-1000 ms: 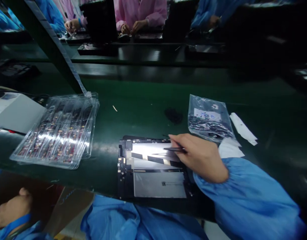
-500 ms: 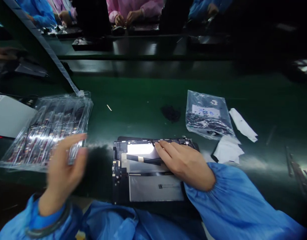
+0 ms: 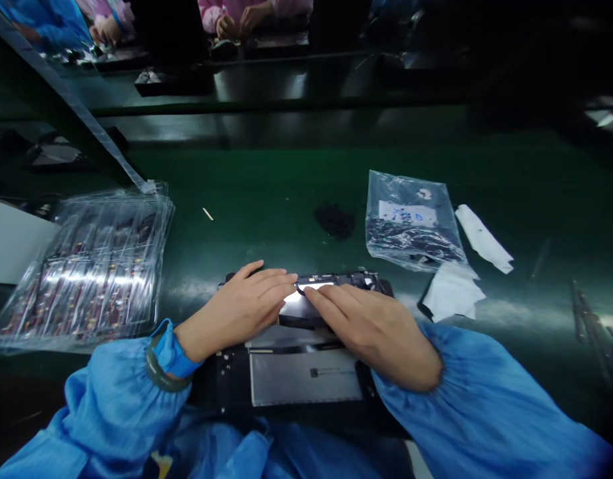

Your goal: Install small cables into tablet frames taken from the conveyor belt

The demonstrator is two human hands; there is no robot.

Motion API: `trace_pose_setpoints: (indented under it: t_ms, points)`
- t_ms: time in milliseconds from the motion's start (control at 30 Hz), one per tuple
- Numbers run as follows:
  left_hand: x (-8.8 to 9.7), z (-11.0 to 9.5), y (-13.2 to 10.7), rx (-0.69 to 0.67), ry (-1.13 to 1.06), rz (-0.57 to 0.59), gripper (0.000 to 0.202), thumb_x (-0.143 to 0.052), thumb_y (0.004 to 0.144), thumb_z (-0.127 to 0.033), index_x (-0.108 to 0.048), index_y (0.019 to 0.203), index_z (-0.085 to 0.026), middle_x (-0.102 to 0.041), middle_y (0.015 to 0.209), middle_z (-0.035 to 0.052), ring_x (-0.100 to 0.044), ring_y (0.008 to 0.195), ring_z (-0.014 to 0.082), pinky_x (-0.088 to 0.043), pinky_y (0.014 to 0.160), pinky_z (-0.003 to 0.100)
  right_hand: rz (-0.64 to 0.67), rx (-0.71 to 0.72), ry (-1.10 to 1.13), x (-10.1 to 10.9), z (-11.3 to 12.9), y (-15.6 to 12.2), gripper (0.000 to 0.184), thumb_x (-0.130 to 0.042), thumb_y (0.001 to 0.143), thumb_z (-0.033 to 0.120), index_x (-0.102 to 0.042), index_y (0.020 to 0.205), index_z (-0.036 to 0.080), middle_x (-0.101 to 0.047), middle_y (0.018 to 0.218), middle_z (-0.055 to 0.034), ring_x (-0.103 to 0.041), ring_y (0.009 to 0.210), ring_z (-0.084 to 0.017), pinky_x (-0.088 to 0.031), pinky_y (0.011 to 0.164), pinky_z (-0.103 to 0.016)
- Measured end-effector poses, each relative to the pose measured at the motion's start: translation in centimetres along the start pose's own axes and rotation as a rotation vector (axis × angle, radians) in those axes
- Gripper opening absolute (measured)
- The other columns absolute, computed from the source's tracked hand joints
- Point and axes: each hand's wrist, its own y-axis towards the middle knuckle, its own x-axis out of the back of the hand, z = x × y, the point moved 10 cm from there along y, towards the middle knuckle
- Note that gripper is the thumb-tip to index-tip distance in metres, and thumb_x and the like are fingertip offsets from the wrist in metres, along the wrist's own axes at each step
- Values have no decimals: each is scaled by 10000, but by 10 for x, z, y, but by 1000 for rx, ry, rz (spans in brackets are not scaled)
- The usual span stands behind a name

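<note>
An opened tablet [image 3: 306,382] lies flat in front of me, its inner parts and silvery battery panels facing up. My left hand [image 3: 246,299] reaches over its upper left part, fingers bent and pressed together near the top edge. Opposite it, my right hand [image 3: 371,326] rests on the upper right part with its fingers together. The fingertips of both hands nearly meet at a small dark curved strip [image 3: 301,290] by the top edge. Both thumbs are mostly hidden, and what either hand pinches there is too small to make out.
Clear plastic trays of small parts [image 3: 96,273] are stacked at left, beside a white box [image 3: 16,243]. A dark pile [image 3: 335,221], a labelled plastic bag [image 3: 410,223] and white papers [image 3: 453,293] lie beyond the tablet. Tweezers-like tools [image 3: 588,319] lie far right. Co-workers' hands [image 3: 241,23] show across the bench.
My left hand has moved right from beside the trays onto the tablet's upper left part. My right hand stays at nearly the same place on the tablet. The view has shifted slightly.
</note>
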Motion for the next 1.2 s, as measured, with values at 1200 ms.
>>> trace_pose_setpoints:
  t_ms: [1200]
  points:
    - [1, -8, 2, -30, 116, 0, 304, -421, 942, -177, -543, 1220, -162, -595, 1279, 80, -521, 1203, 246, -365, 1043, 480, -8, -62, -136, 6, -11, -19, 288, -428, 893, 46, -664, 1041, 120, -709, 919, -84, -571, 657, -164, -412, 520, -299]
